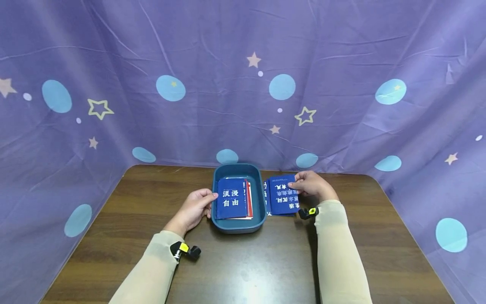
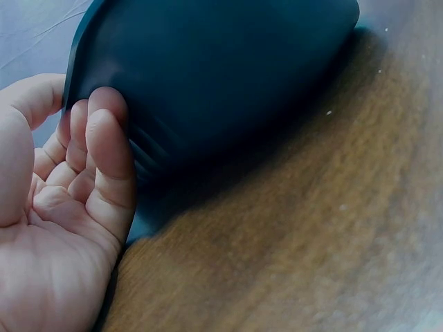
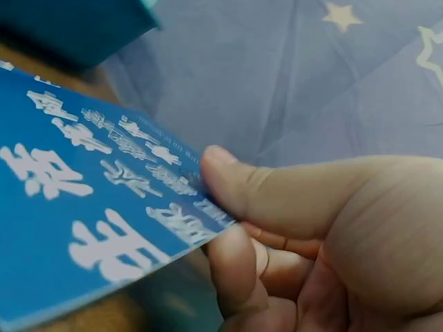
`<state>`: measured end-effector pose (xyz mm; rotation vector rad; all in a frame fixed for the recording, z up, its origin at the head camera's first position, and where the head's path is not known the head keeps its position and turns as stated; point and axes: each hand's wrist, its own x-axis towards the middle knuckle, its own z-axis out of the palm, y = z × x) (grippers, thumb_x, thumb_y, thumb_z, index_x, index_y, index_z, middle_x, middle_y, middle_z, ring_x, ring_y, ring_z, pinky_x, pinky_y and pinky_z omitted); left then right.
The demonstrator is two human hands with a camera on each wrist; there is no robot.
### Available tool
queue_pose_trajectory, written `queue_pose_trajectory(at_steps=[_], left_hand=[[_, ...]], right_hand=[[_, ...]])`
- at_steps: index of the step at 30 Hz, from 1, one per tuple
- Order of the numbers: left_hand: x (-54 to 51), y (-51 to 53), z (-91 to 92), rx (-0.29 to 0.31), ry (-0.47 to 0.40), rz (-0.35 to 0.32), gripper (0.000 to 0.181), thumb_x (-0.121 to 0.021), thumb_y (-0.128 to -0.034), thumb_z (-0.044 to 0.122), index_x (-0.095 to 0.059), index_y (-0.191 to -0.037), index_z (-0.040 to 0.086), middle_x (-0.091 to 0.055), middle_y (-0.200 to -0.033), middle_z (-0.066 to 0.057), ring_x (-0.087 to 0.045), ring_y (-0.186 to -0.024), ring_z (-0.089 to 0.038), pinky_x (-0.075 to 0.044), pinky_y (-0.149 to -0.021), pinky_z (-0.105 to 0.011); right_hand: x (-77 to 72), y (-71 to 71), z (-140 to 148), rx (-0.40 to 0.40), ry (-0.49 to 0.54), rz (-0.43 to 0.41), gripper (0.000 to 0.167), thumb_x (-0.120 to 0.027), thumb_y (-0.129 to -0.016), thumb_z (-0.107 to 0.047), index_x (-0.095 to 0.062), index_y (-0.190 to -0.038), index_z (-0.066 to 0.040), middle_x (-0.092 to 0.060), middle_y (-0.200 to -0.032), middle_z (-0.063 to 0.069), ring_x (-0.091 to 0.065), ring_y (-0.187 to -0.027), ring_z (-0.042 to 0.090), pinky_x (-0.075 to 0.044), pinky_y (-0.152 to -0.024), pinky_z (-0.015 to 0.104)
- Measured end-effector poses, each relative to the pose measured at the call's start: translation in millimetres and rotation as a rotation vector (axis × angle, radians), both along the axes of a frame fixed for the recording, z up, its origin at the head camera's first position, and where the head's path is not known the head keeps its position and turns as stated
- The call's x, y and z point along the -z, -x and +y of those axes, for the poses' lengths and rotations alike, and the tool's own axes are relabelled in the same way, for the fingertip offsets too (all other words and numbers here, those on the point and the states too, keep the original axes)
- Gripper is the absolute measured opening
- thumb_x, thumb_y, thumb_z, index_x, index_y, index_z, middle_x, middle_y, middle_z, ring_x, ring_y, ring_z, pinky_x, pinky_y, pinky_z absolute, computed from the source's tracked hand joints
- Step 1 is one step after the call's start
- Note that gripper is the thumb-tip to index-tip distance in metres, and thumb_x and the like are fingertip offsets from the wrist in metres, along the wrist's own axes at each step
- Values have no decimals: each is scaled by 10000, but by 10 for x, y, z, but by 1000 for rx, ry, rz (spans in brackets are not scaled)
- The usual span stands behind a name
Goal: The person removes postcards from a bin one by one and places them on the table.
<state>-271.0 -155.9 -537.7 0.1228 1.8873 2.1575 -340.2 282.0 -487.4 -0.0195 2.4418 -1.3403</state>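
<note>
At tray rim point(image 1: 238, 230), left hand point(image 1: 193, 210) pinching; right hand point(image 1: 313, 186) pinching card point(image 1: 282, 198).

Blue cards point(image 1: 282, 200), teal tray point(image 1: 239, 228), starry purple curtain point(image 1: 228, 63)

Person's left sleeve point(image 1: 142, 274) and right sleeve point(image 1: 338, 249): long, plain, pale cream, reaching wrists, smooth along forearms. Left hand point(image 1: 193, 209) and right hand point(image 1: 314, 185) bare. Left wrist device point(image 1: 185, 249): small, black, bright yellow patch, silvery bit, blocky end. Right wrist device point(image 1: 305, 214): black, yellow patch too.
</note>
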Motion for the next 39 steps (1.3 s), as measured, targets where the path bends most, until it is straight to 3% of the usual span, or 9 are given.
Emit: queue_pose_trajectory(at_steps=[6, 12, 22, 28, 35, 39], left_hand=[[21, 5, -5, 1, 1, -3, 235, -642, -1147, 143, -632, -920, 82, -582, -680, 48, -550, -527, -75, -517, -500, -197], [31, 3, -10, -2, 2, -7, 241, -635, -1148, 128, -622, -914, 68, -566, -678, 50, -545, -521, -76, -511, -497, -197], [15, 25, 1, 2, 3, -4, 228, -635, -1149, 131, -624, -933, 56, -578, -677, 51, -554, -521, -68, -515, -496, -191], [9, 22, 9, 8, -8, 4, 229, -629, -1151, 129, -629, -933, 60, -589, -673, 52, -562, -519, -64, -519, -495, -189], [11, 0, -13, 3, 0, 4, 228, -643, -1145, 136, -625, -933, 53, -572, -684, 51, -553, -526, -66, -520, -502, -193], [15, 16, -22, 11, 13, 7, 228, -648, -1150, 158, -622, -955, 41, -574, -698, 49, -559, -537, -66, -527, -513, -192]], right_hand=[[64, -18, -44, 10, -176, 35, 335, -896, -1001, -284, -635, -878, -115, -705, -770, 4, -637, -725, 150, -505, -637, 293], [110, 2, -132, 33, -256, 47, 411, -928, -969, -252, -581, -786, -130, -682, -698, -2, -597, -632, 117, -441, -557, 265], [59, -7, -224, 103, -361, 47, 413, -971, -930, -306, -629, -940, -74, -706, -858, 87, -690, -763, 225, -600, -651, 314], [43, -7, -212, 86, -344, 65, 422, -972, -926, -286, -627, -998, -54, -702, -877, 94, -692, -748, 207, -619, -627, 303], [-17, -18, -84, 66, -181, 4, 464, -878, -1016, -325, -619, -1228, -4, -737, -1024, 138, -732, -861, 237, -681, -743, 354], [-100, -26, -66, 59, -140, 42, 414, -804, -1071, -363, -630, -1242, -29, -730, -998, 106, -722, -877, 224, -661, -754, 335]])
